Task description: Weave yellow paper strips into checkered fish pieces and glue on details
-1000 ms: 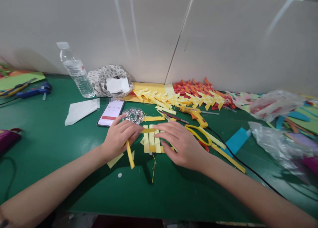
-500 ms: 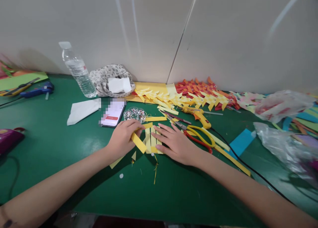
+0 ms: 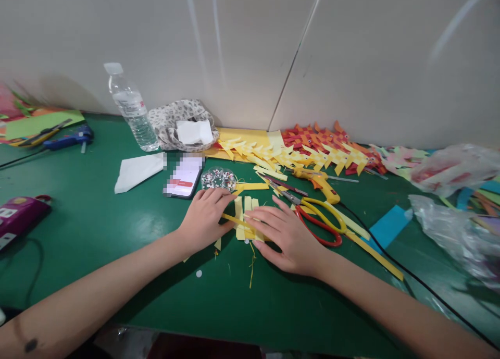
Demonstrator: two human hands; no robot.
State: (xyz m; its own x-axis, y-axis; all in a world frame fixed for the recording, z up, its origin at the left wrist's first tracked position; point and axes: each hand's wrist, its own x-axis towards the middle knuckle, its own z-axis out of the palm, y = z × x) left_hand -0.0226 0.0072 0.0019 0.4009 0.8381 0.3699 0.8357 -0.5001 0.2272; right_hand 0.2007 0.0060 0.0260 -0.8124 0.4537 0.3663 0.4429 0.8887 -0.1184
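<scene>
My left hand is closed, pinching a darker yellow paper strip that slants across several pale yellow paper strips laid side by side on the table. My right hand rests over the right side of these pale strips, its fingers stretched out and slightly apart, hiding part of them. The far end of the darker strip reaches my right fingertips; whether they touch it I cannot tell. Just right of that hand lie scissors with yellow and red handles.
Behind my hands are a yellow glue gun, a clear case of small beads, a phone and woven yellow paper fish. A water bottle stands at the back left. The glue gun's black cord runs rightward.
The darker strip has swung from pointing down towards me to lying across the pale strips. My right hand has shifted slightly right and nearer to me. The whole view has moved a little.
</scene>
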